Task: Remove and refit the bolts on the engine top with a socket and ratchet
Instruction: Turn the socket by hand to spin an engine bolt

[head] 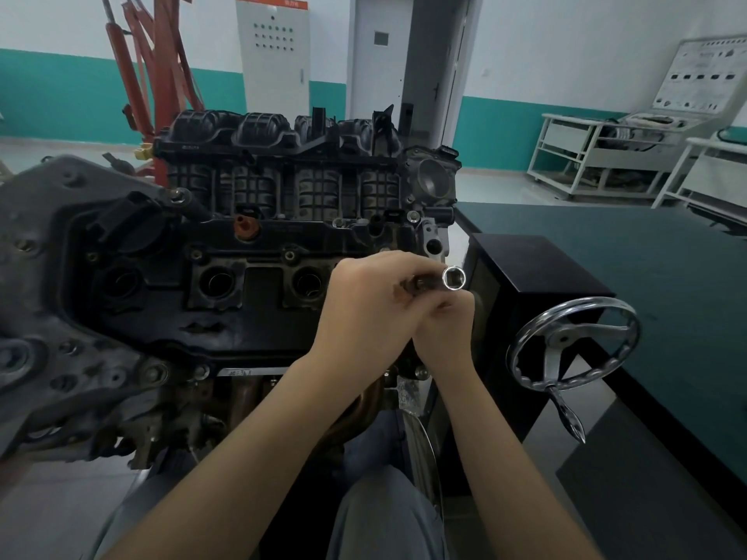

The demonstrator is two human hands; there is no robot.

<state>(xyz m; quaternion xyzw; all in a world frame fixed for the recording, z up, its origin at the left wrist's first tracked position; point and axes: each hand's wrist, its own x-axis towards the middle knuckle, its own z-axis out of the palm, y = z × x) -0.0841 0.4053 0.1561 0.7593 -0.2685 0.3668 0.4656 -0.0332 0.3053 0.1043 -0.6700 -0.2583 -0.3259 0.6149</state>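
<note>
one socket (453,278), two hands (366,305)

The room is lit evenly and quite softly; the light seems to come from above, but its source is out of view. Shadows are weak. The white walls (566,54) look bright, almost washed out, while the dark engine top (242,252) keeps little detail in its recesses. Small glare sits on the chrome socket (454,278) and on the handwheel (574,341). The wide lens bends the lines near the edges; the grey housing (36,276) at the left edge is stretched and blurred. The far shelves (606,155) are soft.
</note>
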